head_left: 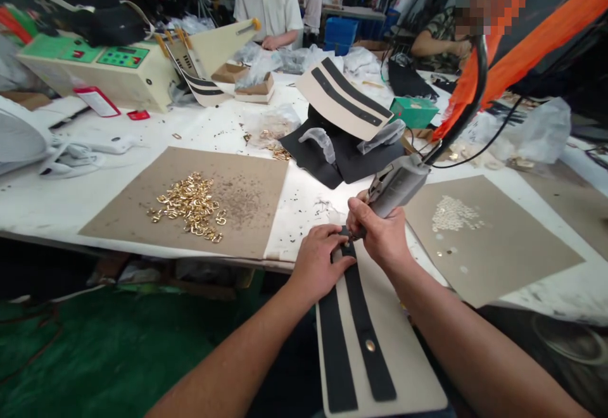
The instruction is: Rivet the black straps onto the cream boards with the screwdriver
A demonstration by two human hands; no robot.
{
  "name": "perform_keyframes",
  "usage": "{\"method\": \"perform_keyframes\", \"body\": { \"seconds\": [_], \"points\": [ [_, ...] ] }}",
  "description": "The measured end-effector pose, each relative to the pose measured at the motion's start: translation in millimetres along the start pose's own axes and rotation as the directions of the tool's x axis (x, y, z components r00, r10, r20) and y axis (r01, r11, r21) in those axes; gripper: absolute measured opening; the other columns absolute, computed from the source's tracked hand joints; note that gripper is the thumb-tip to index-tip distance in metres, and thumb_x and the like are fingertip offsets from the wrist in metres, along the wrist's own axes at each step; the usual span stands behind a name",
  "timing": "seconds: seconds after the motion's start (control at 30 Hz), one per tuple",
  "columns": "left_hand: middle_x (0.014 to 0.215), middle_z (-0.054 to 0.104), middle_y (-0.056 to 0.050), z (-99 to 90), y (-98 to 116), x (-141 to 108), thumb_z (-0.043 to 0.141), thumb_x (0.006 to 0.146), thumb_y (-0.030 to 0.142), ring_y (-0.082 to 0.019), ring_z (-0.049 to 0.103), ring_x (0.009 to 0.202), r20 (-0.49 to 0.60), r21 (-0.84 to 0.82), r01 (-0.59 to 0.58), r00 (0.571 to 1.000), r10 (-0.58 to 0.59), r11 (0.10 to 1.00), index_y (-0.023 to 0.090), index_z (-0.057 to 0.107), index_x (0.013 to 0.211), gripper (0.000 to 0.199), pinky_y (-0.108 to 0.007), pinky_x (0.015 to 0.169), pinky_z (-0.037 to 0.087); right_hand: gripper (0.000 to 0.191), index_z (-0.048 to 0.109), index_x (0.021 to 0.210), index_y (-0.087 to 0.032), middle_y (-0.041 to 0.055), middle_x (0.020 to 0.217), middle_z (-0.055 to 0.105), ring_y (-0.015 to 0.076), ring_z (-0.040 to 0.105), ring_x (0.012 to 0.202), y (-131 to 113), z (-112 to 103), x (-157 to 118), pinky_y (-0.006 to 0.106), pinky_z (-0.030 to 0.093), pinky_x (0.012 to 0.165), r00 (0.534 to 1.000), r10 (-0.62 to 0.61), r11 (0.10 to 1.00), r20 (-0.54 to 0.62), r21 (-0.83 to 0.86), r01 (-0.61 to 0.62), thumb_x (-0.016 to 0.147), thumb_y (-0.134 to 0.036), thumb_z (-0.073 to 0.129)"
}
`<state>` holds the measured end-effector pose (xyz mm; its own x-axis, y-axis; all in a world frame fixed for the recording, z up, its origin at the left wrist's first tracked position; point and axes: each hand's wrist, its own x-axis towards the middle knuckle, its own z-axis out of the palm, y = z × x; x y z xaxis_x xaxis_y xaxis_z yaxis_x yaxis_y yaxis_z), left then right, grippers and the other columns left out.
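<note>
A beige panel [399, 348] with two black straps [358, 304] lies over the table's front edge, toward my body. One strap carries a round gold stud [370, 345]. My right hand [380, 228] is wrapped round a grey metal power tool [399, 183], whose tip points down at the strap's far end. Beside that tip my left hand [320, 263] lies on the panel and straps with its fingers apart, pressing them flat. The exact contact of the tip is hidden by my fingers.
Gold buckles [190, 206] are heaped on a brown board [251, 215] at left; small pale discs [453, 214] lie on another board [513, 240] at right. Black pieces and a striped panel [342, 98] are stacked behind. An orange-wrapped hose hangs at upper right. People work across the table.
</note>
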<state>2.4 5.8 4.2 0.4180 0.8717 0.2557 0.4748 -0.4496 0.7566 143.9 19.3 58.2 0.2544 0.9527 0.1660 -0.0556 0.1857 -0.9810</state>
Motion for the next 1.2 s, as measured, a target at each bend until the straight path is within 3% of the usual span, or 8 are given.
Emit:
{"method": "perform_keyframes", "body": {
  "seconds": [0.53, 0.73, 0.97, 1.2],
  "points": [
    [0.132, 0.067, -0.007, -1.4, 1, 1, 0.085, 0.077, 0.027, -0.032, 0.055, 0.127, 0.039, -0.006, 0.016, 0.999, -0.016, 1.000, 0.025, 0.074, 0.109, 0.034, -0.050, 0.109, 0.044, 0.030, 0.054, 0.066, -0.020, -0.0030, 0.057, 0.052, 0.0117, 0.049, 0.051, 5, -2, 0, 0.027, 0.042, 0.051, 0.991, -0.033, 0.996, 0.132, -0.078, 0.044, 0.084, -0.034, 0.073],
    [0.131, 0.066, -0.006, -1.1, -1, 1, 0.084, 0.078, 0.028, -0.030, 0.056, 0.125, 0.057, -0.019, 0.002, 0.998, -0.001, 1.000, 0.025, 0.072, 0.111, 0.036, -0.049, 0.108, 0.044, 0.027, 0.052, 0.067, -0.021, -0.0043, 0.053, 0.049, 0.0102, 0.043, 0.046, 12, -5, 5, 0.025, 0.037, 0.045, 0.972, -0.009, 0.998, 0.234, -0.058, 0.024, 0.083, -0.033, 0.070],
    [0.132, 0.065, -0.008, 0.9, -3, 2, 0.079, 0.084, 0.035, -0.030, 0.056, 0.125, 0.060, -0.028, 0.017, 0.998, -0.016, 0.999, 0.025, 0.068, 0.123, 0.042, -0.049, 0.107, 0.044, 0.025, 0.056, 0.070, -0.020, -0.0025, 0.058, 0.054, 0.0122, 0.048, 0.054, 19, -7, 6, 0.026, 0.044, 0.050, 0.970, -0.009, 0.997, 0.243, -0.073, 0.028, 0.076, -0.034, 0.076],
    [0.130, 0.066, -0.007, -0.4, -2, 2, 0.082, 0.081, 0.030, -0.030, 0.057, 0.124, 0.052, -0.026, -0.006, 0.999, 0.007, 1.000, 0.024, 0.070, 0.114, 0.036, -0.048, 0.108, 0.044, 0.030, 0.051, 0.064, -0.021, -0.0036, 0.054, 0.050, 0.0104, 0.044, 0.048, 17, -4, 5, 0.025, 0.037, 0.045, 0.975, 0.016, 0.998, 0.222, -0.058, -0.003, 0.081, -0.036, 0.071]
  ]
}}
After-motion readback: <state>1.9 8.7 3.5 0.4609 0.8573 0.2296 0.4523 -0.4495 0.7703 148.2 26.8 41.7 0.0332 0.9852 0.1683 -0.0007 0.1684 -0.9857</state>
